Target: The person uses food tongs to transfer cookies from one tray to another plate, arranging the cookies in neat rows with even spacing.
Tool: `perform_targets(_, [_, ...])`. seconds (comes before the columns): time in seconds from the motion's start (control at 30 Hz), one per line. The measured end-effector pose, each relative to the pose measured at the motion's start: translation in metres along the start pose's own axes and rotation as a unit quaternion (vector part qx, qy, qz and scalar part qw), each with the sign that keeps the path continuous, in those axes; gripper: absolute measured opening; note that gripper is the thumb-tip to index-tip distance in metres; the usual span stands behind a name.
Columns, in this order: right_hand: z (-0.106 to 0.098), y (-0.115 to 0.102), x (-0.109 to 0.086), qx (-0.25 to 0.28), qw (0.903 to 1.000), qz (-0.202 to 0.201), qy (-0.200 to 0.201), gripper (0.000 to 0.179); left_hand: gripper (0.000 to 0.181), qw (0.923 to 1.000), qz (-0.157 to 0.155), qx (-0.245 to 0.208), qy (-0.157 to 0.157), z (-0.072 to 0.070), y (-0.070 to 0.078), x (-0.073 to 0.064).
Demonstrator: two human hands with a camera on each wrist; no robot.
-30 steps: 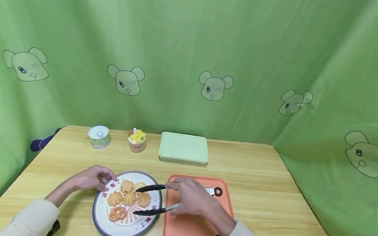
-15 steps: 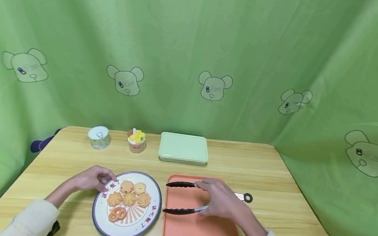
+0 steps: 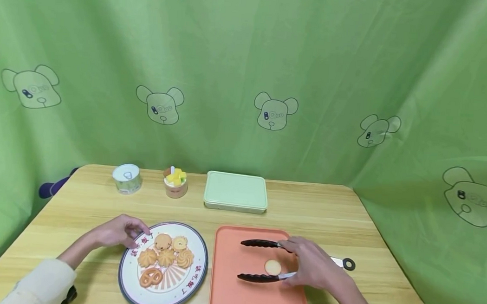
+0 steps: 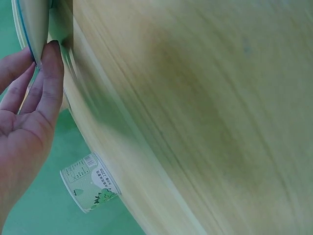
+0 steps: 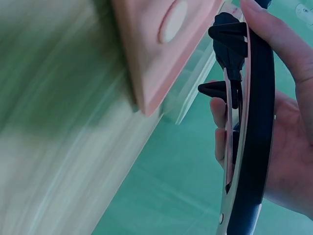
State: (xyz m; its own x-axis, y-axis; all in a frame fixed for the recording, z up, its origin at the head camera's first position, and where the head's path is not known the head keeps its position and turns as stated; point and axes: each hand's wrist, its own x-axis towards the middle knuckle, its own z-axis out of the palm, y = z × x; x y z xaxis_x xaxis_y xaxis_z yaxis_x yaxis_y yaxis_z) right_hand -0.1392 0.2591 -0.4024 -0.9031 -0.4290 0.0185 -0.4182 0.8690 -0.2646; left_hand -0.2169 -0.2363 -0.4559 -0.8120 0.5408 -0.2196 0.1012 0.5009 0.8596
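My left hand (image 3: 121, 231) pinches the rim of a white plate with a blue edge (image 3: 135, 285), thumb and fingers on either side of it in the left wrist view. Several cookies (image 3: 166, 257) and a pretzel-shaped one (image 3: 151, 277) lie on this plate. My right hand (image 3: 309, 265) grips black-tipped metal tongs (image 3: 258, 278), whose arms are spread with nothing between the tips. Beneath them, a small round pale cookie (image 3: 272, 267) rests on the coral tray (image 3: 255, 301). The right wrist view shows the tongs (image 5: 259, 122) along my palm and the tray corner (image 5: 149, 98).
Along the back of the wooden table (image 3: 328, 203) stand a can (image 3: 127, 179), a dessert cup with yellow topping (image 3: 176, 183) and a pale green lidded box (image 3: 236, 191). A green curtain (image 3: 225, 44) hangs behind and beside the table.
My right hand has carried the spread tongs rightward, away from over the plate and across the tray. The round cookie on the tray has come into view. My left hand stays on the plate.
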Motion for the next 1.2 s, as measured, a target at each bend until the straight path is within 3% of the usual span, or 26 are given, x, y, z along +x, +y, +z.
perform_targets(0.57, [-0.005,0.033,-0.029,0.013,0.9988,0.043,-0.019,0.086,0.042,0.9999,0.012,-0.005,-0.01,0.0,0.001,0.0])
perform_targets(0.83, [-0.006,0.04,-0.035,0.013,0.9988,0.042,-0.022,0.084,0.042,0.9998,0.013,-0.009,-0.013,-0.001,0.001,0.0])
perform_targets(1.2, [-0.006,0.047,-0.038,0.021,0.9965,0.078,-0.02,0.077,0.043,0.9999,0.009,-0.003,-0.012,-0.001,0.002,0.0])
